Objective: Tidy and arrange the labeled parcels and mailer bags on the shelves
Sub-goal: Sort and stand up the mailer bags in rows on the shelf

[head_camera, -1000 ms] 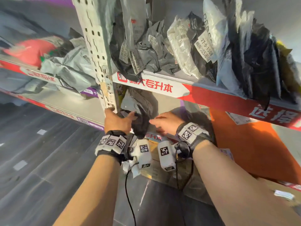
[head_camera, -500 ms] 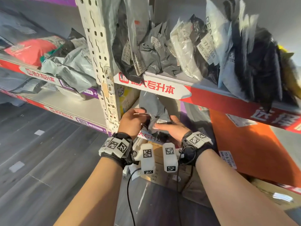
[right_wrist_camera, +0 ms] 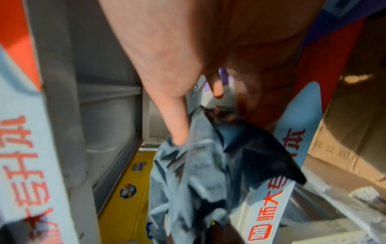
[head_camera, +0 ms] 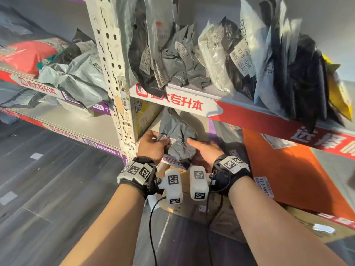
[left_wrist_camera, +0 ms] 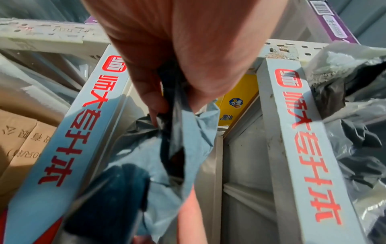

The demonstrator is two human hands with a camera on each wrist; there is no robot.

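Head view, left grip pinching grey mailer bag, right grip loose beside, label blurred

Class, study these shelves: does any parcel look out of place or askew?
Yes. On the upper shelf, a black mailer bag droops over the front edge, covering part of the red lettering. The grey mailer bag is crumpled, its edge gripped by the left hand.

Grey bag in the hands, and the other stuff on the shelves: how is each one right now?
Grey mailer bag: crumpled, upright on the lower shelf.
Left hand: pinches the bag's edge.
Right hand: fingers straight, against the bag's side.
Upper-shelf bags: standing in a row, labels facing out.
Orange parcel: lying slanted.
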